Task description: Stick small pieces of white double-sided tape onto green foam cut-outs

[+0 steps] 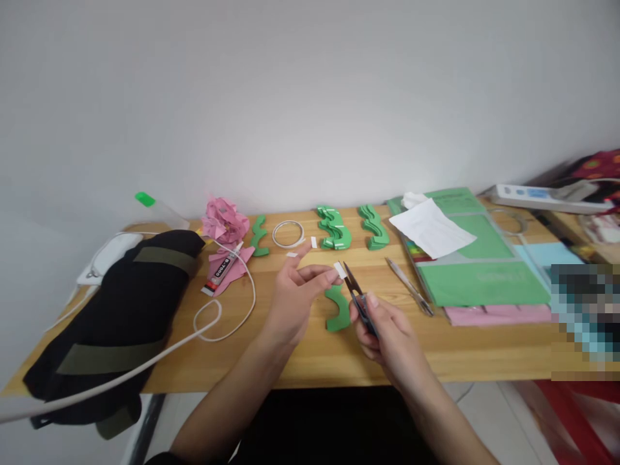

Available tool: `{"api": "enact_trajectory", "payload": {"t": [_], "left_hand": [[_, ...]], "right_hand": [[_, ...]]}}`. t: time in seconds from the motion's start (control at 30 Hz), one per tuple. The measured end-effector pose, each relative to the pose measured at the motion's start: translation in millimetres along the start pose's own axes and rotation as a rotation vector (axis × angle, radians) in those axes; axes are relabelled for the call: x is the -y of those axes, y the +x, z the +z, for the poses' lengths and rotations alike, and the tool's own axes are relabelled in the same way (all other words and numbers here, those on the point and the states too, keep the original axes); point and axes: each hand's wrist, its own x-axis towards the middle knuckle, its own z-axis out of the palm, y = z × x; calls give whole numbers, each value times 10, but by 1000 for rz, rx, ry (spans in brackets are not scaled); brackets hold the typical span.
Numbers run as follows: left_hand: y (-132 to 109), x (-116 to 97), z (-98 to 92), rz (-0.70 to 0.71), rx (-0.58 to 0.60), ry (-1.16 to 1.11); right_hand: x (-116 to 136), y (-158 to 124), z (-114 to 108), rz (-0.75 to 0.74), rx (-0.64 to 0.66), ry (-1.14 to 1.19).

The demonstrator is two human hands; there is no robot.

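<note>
Pinched between the thumb and fingers of my left hand (295,290) is a small white strip (340,270), while a finger of that hand points away toward the wall. My right hand (387,326) is closed round a pair of dark thread snips (359,297). Their blades stand apart close to the strip; I cannot tell whether they touch it. Below lies a green wavy piece (338,310), partly hidden by my left fingers. Two more white bits, one a small white piece (314,242), show near the extended finger. A roll of white tape (288,234) lies beyond.
Stacked green wavy pieces (334,229) and another green stack (372,227) stand near the wall. A glue tube (223,270), pink crumpled paper (225,219), a black bag (121,316) and a white cable (254,290) lie left. Rightward are a pen (409,286) and green folder (489,284).
</note>
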Motion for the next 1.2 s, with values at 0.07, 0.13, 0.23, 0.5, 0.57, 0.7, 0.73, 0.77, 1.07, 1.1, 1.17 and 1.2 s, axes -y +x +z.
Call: {"api": "enact_trajectory", "payload": {"t": [0.07, 0.13, 0.23, 0.5, 0.57, 0.7, 0.73, 0.77, 1.07, 1.1, 1.17, 1.2], "left_hand": [[1, 5, 11, -2, -15, -7], [1, 13, 22, -8, -18, -5], [-2, 18, 36, -15, -20, 6], [6, 32, 65, 5, -36, 2], [7, 44, 72, 11, -39, -9], [2, 59, 86, 7, -48, -32], [0, 59, 89, 0, -48, -33], [-2, 57, 91, -8, -49, -34], [25, 54, 71, -15, -46, -17], [30, 53, 65, -17, -43, -17], [35, 47, 56, -24, -40, -20], [37, 43, 53, -29, -41, -24]], "right_hand": [[-8, -11, 7, -20, -17, -7], [-6, -18, 23, -34, -25, -17], [17, -16, 43, -33, -27, -37], [26, 3, 79, -40, -69, -50], [18, 12, 91, -39, -80, -50], [19, 36, 105, -46, -90, -49], [20, 41, 106, -52, -91, -48], [20, 46, 105, -56, -91, -45], [0, 77, 85, -46, -88, -48], [3, 78, 84, -41, -87, -51], [9, 78, 81, -32, -84, -57], [12, 77, 79, -29, -83, -60]]}}
